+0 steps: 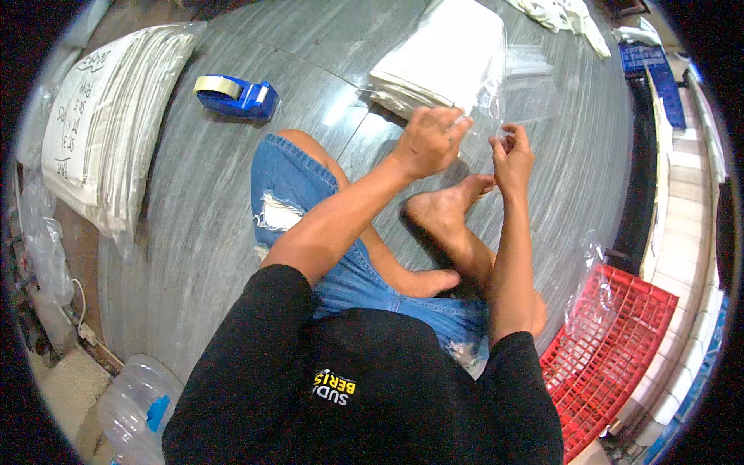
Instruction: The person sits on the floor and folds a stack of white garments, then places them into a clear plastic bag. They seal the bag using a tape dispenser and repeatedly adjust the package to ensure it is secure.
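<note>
I sit cross-legged on a grey floor. My left hand [431,139] and my right hand [511,155] are raised in front of me, both pinching the edge of a clear plastic bag [527,85]. The bag hangs between them and spreads over the floor beyond. Just behind my left hand lies a stack of folded white cloth [442,62], partly inside clear plastic. My bare feet rest under my hands.
A blue tape dispenser [236,94] lies on the floor at the left. A pile of white printed sacks [108,116] is at the far left. A red plastic crate [612,349] stands at my right, a clear water jug [136,407] at the lower left.
</note>
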Demonstrator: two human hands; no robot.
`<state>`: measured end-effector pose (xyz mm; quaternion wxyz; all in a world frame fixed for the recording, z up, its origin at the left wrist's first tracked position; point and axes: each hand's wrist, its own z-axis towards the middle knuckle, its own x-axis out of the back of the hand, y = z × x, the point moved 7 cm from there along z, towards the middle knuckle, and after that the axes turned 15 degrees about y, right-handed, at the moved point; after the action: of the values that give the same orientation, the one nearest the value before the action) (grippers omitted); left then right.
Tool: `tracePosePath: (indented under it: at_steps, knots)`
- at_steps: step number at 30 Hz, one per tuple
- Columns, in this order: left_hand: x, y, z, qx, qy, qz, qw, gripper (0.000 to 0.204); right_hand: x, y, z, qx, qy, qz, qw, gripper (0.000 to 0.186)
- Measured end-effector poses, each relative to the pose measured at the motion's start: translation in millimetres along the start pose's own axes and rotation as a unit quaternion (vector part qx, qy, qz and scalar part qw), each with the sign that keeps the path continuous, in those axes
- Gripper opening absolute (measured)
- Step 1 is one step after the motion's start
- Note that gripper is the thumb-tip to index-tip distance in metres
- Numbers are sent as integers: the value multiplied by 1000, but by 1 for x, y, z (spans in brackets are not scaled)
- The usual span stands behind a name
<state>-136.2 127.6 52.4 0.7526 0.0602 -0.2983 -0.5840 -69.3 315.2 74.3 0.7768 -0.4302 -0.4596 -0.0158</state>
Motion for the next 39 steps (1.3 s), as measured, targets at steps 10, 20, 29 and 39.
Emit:
tracePosePath:
  at_steps: [10,20,29,39]
  knots:
    - [15,-198,-4,491,-4,-36,870,87,-90,45,87,-393,-241,176,870,97]
    - [-2,-179,-19,581,-156,-207,772,81,-113,125,123,-224,-161,136,952,36]
    - [-5,-186,-22,600,-146,-154,771,101,-71,99,51,-439,-344,258,789,86]
    - [-23,-181,-33,631,-180,-337,676,60,-82,77,7,-463,-188,442,745,92]
